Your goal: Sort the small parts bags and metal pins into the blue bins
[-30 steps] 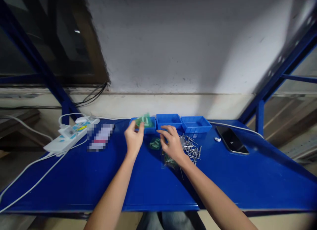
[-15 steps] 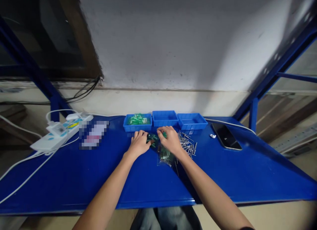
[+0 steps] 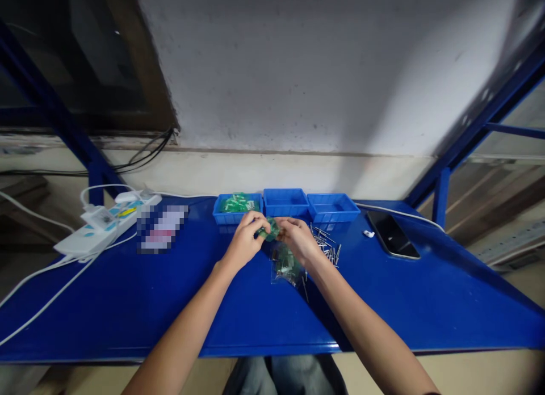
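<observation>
Between both hands, just above the table, is a small green see-through plastic bag; its contents are too small to make out. The fingers of my left hand are closed on its left side, and those of my right hand pinch its right side. Below my right hand lies a clear plastic bag with small parts inside. Loose thin metal rods, like rivets or pins, lie right of that hand, partly hidden by it. Behind my left hand stands a blue bin with green plastic pieces.
Two more blue bins, a middle one and a right one, stand against the wall. A phone and a small white earbud lie at right. A white power strip with cables and a blurred-out card are at left.
Both hands have come together and lifted the green bag slightly off the table. My left hand has moved right and up, its fingers now closed on the bag. The view has shifted slightly.
</observation>
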`<state>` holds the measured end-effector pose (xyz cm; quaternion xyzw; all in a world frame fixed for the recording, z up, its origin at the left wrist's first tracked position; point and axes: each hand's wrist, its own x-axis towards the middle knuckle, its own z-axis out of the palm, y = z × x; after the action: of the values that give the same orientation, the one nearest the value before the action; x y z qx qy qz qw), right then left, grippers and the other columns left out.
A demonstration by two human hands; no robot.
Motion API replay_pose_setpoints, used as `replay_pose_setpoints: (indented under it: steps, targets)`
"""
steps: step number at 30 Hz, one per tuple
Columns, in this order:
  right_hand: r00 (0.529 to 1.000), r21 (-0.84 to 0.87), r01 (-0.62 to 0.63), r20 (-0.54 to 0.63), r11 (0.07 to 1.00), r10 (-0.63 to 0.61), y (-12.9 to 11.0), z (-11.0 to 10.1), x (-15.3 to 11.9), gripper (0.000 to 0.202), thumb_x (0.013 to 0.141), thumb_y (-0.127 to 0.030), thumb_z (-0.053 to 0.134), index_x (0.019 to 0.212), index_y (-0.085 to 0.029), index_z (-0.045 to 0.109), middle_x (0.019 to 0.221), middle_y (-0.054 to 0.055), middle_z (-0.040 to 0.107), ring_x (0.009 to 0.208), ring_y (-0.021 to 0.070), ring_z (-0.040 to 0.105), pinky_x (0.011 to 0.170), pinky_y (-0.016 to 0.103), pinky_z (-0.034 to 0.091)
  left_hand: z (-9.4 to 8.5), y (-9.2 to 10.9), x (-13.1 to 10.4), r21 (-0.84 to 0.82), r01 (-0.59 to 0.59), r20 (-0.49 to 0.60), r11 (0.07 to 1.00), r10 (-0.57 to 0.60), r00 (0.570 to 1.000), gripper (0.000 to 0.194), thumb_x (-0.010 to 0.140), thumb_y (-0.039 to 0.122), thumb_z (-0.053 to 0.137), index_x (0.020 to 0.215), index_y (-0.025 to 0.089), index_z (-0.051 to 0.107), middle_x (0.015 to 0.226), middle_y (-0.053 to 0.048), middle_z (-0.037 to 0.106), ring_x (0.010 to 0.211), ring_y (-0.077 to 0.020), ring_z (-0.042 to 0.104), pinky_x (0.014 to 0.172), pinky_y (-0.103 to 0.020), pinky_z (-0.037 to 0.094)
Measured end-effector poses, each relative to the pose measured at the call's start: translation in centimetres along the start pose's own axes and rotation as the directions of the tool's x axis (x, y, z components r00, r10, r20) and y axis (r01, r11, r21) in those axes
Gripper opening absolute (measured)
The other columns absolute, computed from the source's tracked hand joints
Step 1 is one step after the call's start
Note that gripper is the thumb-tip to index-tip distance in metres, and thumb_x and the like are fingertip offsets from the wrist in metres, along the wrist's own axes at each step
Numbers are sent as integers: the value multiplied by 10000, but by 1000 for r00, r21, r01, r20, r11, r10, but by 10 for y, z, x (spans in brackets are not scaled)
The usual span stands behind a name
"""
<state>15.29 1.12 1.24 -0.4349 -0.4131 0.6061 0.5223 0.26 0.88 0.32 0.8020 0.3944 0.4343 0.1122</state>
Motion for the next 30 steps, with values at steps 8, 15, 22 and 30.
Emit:
replay_pose_setpoints:
  steps: [8,15,22,30]
  targets:
    - [838,-364,458,-128,811,-530,6,-9,3,148,726,-237,538,842,-167,596,793,34,641,722,159,587,691,288,455,5,-2,0,-251,404,60,880,-402,914,237,767,390,619,954,250,659,1164,-68,488,1085,-232,478,848,-358,439]
    - [495,-652,750,445,109,-746,9,1,-12,280,802,-79,425,922,-216,637,1044,63,640,1042,202,545,876,359,417,-5,-3,10,-749,524,145,406,-671,727,362,713,409,669,965,152,636,852,-64,643,679,-131,589,548,-211,402]
    - [643,-800,544,203,253,-739,-7,-17,-3,260,834,-177,433,999,-191,634,954,81,631,934,216,548,850,348,415,-50,-24,28,129,319,-623,939,-174,762,241,847,309,507,1035,198,610,1128,-86,588,1081,-220,519,885,-348,423]
    - [940,-983,180,165,22,-298,-4,-41,12,324,821,-315,543,1106,-182,617,1069,128,603,1004,274,496,825,373,359,14,-5,-1,287,112,-6,951,-115,993,196,860,267,490,980,218,637,937,-45,666,921,-209,586,856,-357,442]
